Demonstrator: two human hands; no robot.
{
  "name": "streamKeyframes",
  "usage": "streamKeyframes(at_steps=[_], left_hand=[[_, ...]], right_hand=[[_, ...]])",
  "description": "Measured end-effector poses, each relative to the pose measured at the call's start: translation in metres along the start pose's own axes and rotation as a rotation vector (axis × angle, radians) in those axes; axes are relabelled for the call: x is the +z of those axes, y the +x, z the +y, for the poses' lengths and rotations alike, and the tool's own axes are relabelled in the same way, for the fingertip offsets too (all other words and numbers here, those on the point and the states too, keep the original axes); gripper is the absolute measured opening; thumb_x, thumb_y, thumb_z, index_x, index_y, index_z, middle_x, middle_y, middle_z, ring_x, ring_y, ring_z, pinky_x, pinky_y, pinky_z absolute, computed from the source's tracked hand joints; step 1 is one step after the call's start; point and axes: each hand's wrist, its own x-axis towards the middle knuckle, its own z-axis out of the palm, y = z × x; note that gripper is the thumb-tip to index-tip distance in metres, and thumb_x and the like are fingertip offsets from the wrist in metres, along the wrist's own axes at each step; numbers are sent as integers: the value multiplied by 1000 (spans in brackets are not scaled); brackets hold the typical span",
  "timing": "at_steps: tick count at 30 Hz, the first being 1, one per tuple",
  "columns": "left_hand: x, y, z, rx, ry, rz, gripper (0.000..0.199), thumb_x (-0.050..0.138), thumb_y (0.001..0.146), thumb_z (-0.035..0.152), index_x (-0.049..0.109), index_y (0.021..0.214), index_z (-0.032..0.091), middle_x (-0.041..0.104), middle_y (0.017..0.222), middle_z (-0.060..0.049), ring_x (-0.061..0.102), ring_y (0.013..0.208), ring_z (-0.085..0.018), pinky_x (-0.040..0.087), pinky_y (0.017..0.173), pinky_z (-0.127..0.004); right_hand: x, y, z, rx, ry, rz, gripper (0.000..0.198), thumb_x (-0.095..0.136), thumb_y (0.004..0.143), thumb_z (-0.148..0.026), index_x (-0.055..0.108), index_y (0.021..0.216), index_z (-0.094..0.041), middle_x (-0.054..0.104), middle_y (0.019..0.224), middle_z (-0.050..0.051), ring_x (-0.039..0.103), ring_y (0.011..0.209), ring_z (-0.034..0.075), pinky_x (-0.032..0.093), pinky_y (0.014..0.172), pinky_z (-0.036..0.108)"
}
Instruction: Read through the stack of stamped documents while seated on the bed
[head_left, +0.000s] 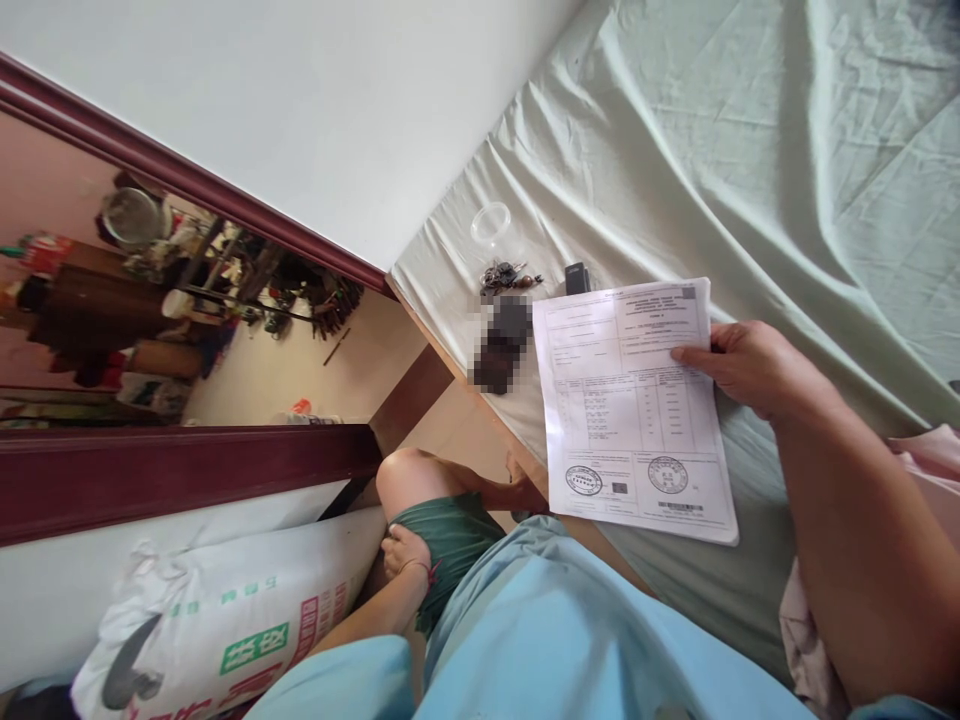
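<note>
paper, white and printed, is what the right hand (739, 365) holds: a form (634, 400) with tables and two round stamps near its lower edge. the thumb lies across the sheet's right margin, a bit above the middle, and the fingers are presumably behind it, out of sight. the sheet hangs tilted over the edge of the bed (787, 150), its lower part above the pale green bedsheet, and i cannot tell whether it touches it

it looks like a single thin sheet, or a few together, so i judge it very light and floppy. held by one side only, the far left edge is likely to droop or curl, and a hard pinch would crease it. a grip at the margin, clear of the stamps and print, suits it best; a second hand on the opposite edge would keep it flat. dry fingers should not slip on it, but it tears easily if tugged

the left hand (405, 555) rests on the green shorts at the knee, fingers curled loosely, holding nothing

beyond the form, on the bed near the corner, lie a clear lid (490, 222), a bunch of keys (508, 276), a small black item (576, 278) and a blurred dark thing (501, 345). a printed sack (225, 620) leans by the wall below the doorway
</note>
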Motion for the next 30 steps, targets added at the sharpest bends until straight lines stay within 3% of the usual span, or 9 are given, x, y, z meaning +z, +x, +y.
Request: streamKeyframes(at_steps=[20, 25, 30], left_hand=[[-13, -15, 7, -5, 5, -38, 68, 13, 106, 40, 63, 127, -2, 70, 130, -34, 69, 127, -42, 56, 103, -50], [-17, -17, 4, 6, -1, -43, 63, 16, 104, 42, 64, 121, 5, 73, 123, -30, 71, 122, -42, 59, 90, -49], [-20, -19, 2, 19, -15, -26, 57, 18, 103, 43, 65, 113, 13, 76, 101, -24, 73, 114, -44, 58, 79, -51]], right_hand=[[0, -4, -5, 8, -32, 5, 18, 73, 87, -32, 84, 98, -23, 83, 95, 2, 74, 80, 18, 56, 74, 27], [0, -1, -2, 8, -24, 1, 17, 74, 87, -32, 84, 97, -24, 83, 96, 2, 75, 81, 19, 57, 76, 29], [-1, -6, -8, 24, -42, 3, 15, 73, 89, -31, 83, 95, -22, 83, 95, 2, 74, 79, 17, 55, 76, 28]])
